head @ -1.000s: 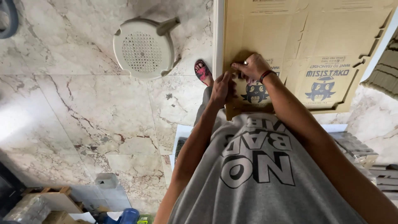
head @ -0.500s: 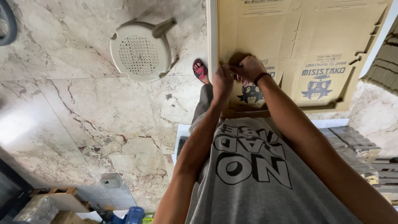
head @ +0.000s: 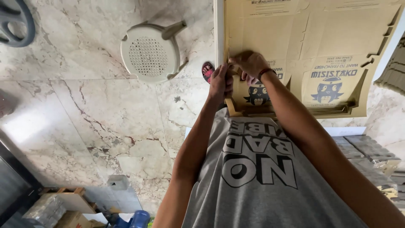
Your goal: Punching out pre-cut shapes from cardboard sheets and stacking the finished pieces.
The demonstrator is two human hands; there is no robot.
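Pinching a flap at the left edge of a flat, die-cut brown cardboard box blank (head: 312,55), the left hand (head: 220,82) is closed on the card's edge, fingers curled round it. The right hand (head: 252,64) sits just beside it, touching it, fingers bent and pressed down on the same flap, a dark band on its wrist. Both hands are clamped on the card, close together.

The blank lies spread on a white surface (head: 218,29) in front of the person, with printed panels and cut tabs showing. By my reading the folding is at an early stage: only this 1 corner appears bent up, a narrow strip along the near edge looks raised, and the rest of the sheet lies flat, no walls standing.

Beyond the hands, a red sandal (head: 207,71) shows on the marble floor (head: 84,109), and a round cream plastic stool (head: 149,52) stands near it.
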